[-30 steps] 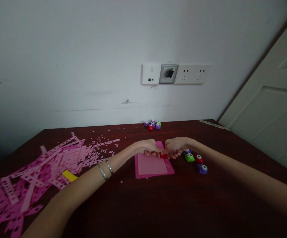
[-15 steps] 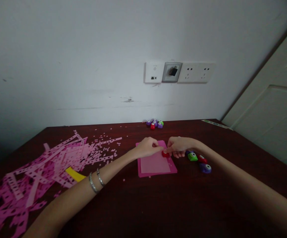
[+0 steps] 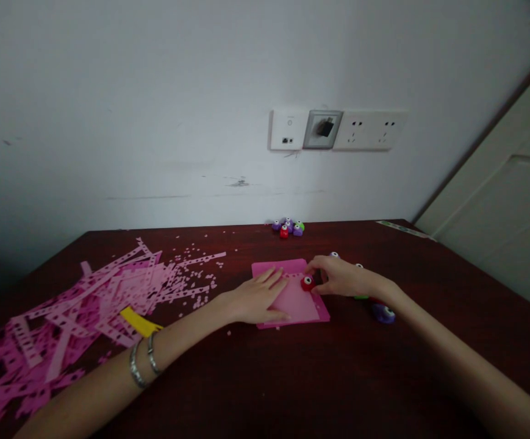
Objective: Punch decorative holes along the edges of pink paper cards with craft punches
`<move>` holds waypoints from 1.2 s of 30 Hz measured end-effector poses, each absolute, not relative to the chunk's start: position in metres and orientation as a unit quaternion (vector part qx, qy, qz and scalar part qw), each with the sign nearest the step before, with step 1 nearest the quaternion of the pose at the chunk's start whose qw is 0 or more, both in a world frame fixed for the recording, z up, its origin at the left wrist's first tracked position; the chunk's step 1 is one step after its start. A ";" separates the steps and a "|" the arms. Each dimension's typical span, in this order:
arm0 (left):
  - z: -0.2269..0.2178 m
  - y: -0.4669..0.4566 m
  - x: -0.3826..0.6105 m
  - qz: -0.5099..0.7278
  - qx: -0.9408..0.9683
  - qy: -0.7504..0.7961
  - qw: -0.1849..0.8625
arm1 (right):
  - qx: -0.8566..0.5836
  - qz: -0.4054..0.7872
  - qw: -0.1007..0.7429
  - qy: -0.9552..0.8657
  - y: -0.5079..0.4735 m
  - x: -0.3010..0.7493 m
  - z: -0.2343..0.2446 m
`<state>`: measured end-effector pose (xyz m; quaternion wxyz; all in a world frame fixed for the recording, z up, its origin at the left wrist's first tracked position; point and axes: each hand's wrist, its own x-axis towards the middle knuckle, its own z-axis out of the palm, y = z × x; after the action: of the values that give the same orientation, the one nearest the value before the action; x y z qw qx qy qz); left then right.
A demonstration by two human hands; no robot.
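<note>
Faint marking on the white wall plate, above the table's back edge, was too small to read. Red punch, glossy, rounded, one white eye with dark pupil, sat at the right side of the pale pink sheet, well in from that back edge, right hand thumb and forefinger clamped on it. Left hand lay flat across the sheet's left side, fingers spread apart.

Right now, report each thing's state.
Bare left hand: spread on pale pink paper sheet.
Bare right hand: fingers curled around red plastic punch.
Narrow pink paper strips: holed, heaped.
Yellow paper strip: slightly curved.
Rear multicoloured plastic punches: clustered together.
White wall sockets: nothing plugged in.
</note>
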<state>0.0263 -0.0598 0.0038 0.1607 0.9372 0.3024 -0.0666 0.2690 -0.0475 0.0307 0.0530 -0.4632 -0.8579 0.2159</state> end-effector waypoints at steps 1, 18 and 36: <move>0.004 -0.061 0.027 -0.068 0.935 0.308 0.161 | -0.458 0.217 0.047 -0.861 -0.047 0.269 0.029; 0.006 -0.064 0.029 -0.085 0.929 0.321 0.166 | -0.436 0.226 0.036 -0.870 -0.041 0.272 0.032; 0.000 -0.064 0.028 -0.071 0.928 0.321 0.178 | -0.441 0.200 0.040 -0.874 -0.044 0.269 0.035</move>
<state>0.0277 -0.0644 0.0003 0.1777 0.9276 0.3207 -0.0711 0.2693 -0.0438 0.0350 0.0397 -0.4407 -0.8742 0.1997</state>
